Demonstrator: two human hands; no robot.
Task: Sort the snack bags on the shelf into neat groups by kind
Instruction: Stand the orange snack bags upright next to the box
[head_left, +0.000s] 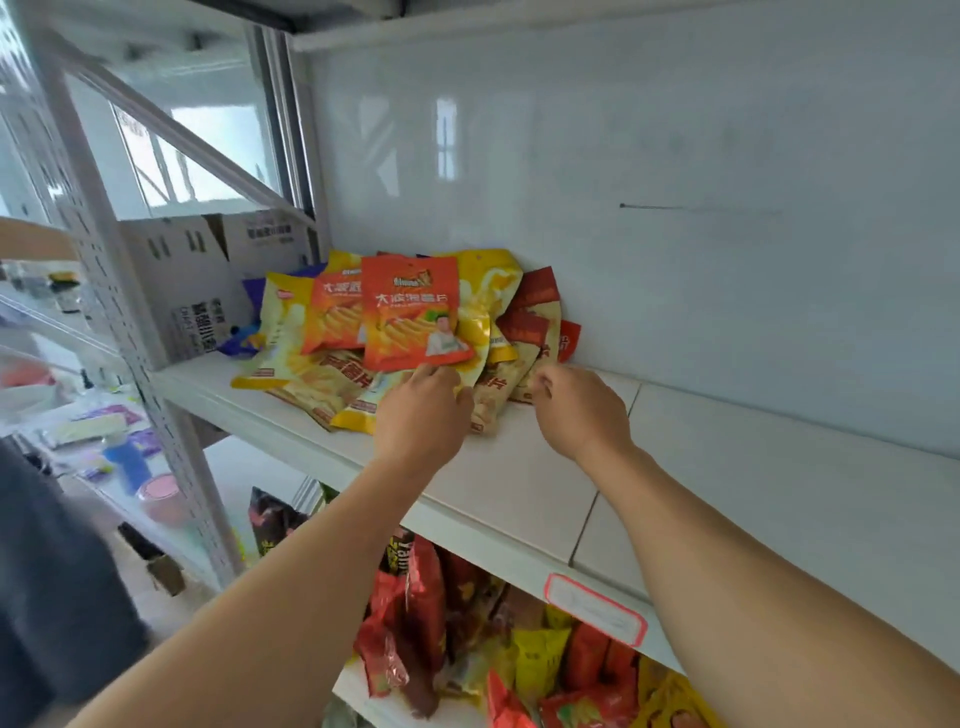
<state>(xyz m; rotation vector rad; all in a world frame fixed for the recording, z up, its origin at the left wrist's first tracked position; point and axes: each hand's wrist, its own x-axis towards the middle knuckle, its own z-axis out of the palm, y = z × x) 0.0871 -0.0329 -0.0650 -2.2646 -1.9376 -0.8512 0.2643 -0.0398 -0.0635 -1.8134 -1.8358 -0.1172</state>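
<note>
A loose heap of snack bags lies at the left end of the white shelf (727, 499). An orange-red chip bag (413, 312) stands upright on top, and my left hand (423, 410) pinches its lower edge. A second orange bag (332, 317) sits just left of it. Yellow bags (283, 332) lie underneath and behind. Dark red and tan bags (535, 306) lean on the right side of the heap. My right hand (579, 410) hovers by their lower right corner with fingers curled; what they touch is hidden. A blue bag (244, 343) pokes out at the far left.
Cardboard boxes (192, 280) stand left of the heap against the shelf upright (109, 270). The shelf below holds several red and yellow snack bags (467, 623). A price label (595, 608) sits on the shelf's front edge. A cluttered table (104, 431) lies at left.
</note>
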